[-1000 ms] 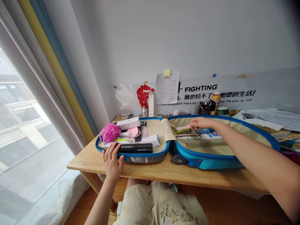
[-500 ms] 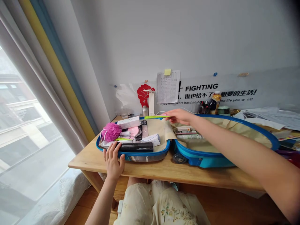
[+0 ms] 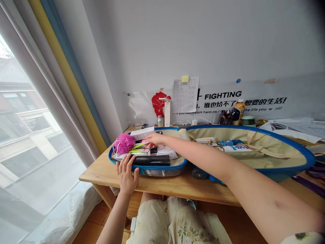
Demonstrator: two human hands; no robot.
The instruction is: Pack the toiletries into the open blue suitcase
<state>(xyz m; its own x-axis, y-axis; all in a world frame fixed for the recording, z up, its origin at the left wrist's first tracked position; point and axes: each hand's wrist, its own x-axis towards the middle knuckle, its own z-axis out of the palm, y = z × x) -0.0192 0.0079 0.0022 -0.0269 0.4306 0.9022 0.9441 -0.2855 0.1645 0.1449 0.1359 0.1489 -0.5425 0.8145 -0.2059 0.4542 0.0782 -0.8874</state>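
Note:
An open blue hard-shell suitcase lies flat on the desk, with my left hand (image 3: 126, 177) gripping the front rim (image 3: 162, 167) of its left half. My right hand (image 3: 155, 139) reaches across that half and holds a lime-green toothbrush (image 3: 138, 146) above the packed items. Beneath it sit a pink bath puff (image 3: 124, 143), a white box (image 3: 142, 133) and a black case (image 3: 152, 160). The beige-lined right half (image 3: 269, 156) holds a white tube (image 3: 237, 148) and a blue bottle (image 3: 230, 143). My right forearm hides part of that half.
The wooden desk (image 3: 165, 183) carries a sauce bottle (image 3: 239, 112), pens and loose papers (image 3: 291, 128) behind and right of the suitcase. A curtained window (image 3: 38, 135) stands to the left, and a wall with a posted sheet rises behind.
My right hand has moved left, from over the right half to over the left half, carrying the green toothbrush. My left hand stays on the rim.

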